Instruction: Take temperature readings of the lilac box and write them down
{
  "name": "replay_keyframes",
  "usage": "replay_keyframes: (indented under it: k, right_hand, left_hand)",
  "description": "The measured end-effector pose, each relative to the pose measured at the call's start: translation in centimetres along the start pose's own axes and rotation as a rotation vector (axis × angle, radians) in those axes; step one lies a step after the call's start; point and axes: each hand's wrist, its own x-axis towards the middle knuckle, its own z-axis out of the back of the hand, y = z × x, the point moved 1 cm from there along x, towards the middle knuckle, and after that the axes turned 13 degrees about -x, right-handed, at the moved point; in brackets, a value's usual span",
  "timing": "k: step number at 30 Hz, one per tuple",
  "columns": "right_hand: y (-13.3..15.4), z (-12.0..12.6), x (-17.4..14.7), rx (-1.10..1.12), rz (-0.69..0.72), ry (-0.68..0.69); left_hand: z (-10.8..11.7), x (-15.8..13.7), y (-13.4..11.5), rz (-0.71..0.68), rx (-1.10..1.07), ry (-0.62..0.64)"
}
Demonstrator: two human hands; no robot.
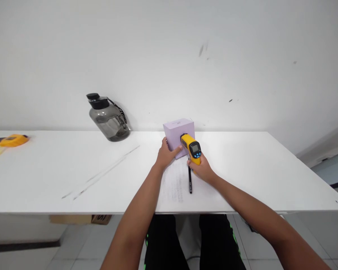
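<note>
A light purple box (173, 135) stands on the white table near the wall. My left hand (166, 153) grips its left side, the thumb across the front face and the other fingers mostly hidden behind. In my right hand (203, 168) is a yellow and black infrared thermometer (190, 145), its nose close to the front face of the box; whether it touches I cannot tell. The small display and blue buttons face me. Below lies a black pen (190, 182) on a sheet of paper (171, 187) with faint writing.
A grey transparent water bottle (109, 122) with a black lid and strap stands at the back left. At the far left lies a yellow tape measure (14, 140). The table (250, 176) has dark scuffs on its left part. A cardboard box (73, 219) sits underneath.
</note>
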Motion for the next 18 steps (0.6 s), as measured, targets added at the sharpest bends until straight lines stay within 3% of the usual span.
replay_keyframes:
  k: [8, 18]
  right_hand:
    - [0.5, 0.4, 0.1, -0.013, 0.057, -0.26]
    - [0.1, 0.8, 0.8, 0.064, -0.02, -0.308]
  left_hand:
    - [0.0, 0.0, -0.3, 0.035, -0.027, 0.009]
    - [0.1, 0.5, 0.5, 0.027, -0.071, 0.028]
